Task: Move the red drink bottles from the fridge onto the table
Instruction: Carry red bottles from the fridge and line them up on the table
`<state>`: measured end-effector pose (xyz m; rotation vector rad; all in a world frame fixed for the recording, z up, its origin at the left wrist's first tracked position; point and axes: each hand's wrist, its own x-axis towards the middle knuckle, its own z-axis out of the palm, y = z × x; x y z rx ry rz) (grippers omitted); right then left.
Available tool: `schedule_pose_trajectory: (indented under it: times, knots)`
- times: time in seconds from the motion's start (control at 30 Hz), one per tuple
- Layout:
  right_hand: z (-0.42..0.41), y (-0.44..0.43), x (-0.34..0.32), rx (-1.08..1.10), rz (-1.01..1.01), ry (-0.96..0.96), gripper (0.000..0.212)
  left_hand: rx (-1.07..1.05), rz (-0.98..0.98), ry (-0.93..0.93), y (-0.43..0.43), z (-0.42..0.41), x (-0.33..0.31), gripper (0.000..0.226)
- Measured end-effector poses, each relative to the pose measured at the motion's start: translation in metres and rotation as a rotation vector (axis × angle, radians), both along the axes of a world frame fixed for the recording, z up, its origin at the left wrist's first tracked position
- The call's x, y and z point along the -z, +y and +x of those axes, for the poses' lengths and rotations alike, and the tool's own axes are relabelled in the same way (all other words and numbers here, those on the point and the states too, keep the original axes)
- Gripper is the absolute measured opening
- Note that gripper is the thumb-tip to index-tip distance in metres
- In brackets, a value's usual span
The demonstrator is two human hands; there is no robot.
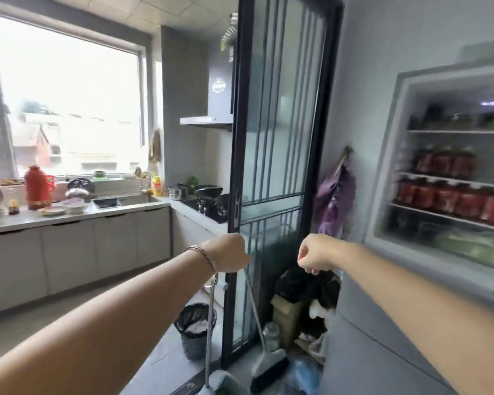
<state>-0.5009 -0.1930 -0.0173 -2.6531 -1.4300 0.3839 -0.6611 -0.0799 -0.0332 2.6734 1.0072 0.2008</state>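
The fridge point(388, 155) stands open at the right edge of the view. Red drink bottles point(451, 199) fill two of its middle shelves in rows, blurred by motion. My left hand point(228, 253) is stretched forward in the middle of the view, fingers curled shut, nothing in it; a bracelet sits on that wrist. To its right my right hand point(315, 253) is also curled shut and holds nothing. Both hands are well left of the fridge, in front of the glass door. No table is in view.
A dark-framed sliding glass door point(280, 155) stands straight ahead. A broom point(268, 363), a dustpan handle, a bin point(196, 330) and bags lie on the floor at its foot. The kitchen counter point(77, 216) with sink, red thermos point(37, 188) and stove lies left, under a window.
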Motion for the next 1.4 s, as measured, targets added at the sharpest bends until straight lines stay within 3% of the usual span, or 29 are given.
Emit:
schedule_pose_trajectory:
  times: [0.23, 0.4, 0.67, 0.83, 1.03, 1.27, 1.4]
  knots:
    - [0.175, 0.002, -0.018, 0.305, 0.099, -0.017, 0.028, 0.325, 0.134, -0.043, 0.047, 0.221, -0.016, 0.027]
    - [0.281, -0.004, -0.036, 0.503, 0.137, -0.041, 0.024, 0.508, 0.243, 0.008, 0.065, 0.368, -0.041, 0.035]
    - [0.427, -0.041, -0.057, 0.721, 0.196, -0.023, 0.022, 0.741, 0.313, -0.108, 0.027, 0.546, -0.068, 0.031]
    - [0.523, -0.060, -0.064, 0.717, 0.219, -0.102, 0.019, 0.794, 0.285, -0.177, 0.007, 0.646, -0.076, 0.031]
    - [0.653, -0.069, -0.099, 0.642, 0.299, -0.304, 0.019, 0.703, 0.217, -0.283, -0.006, 0.773, -0.108, 0.026]
    - [0.780, -0.058, -0.107, 0.644, 0.444, -0.386, 0.011, 0.670, 0.183, -0.394, -0.005, 0.888, -0.138, 0.024]
    - [0.832, -0.053, -0.107, 0.691, 0.497, -0.399, 0.018, 0.672, 0.175, -0.452, -0.004, 0.950, -0.138, 0.025]
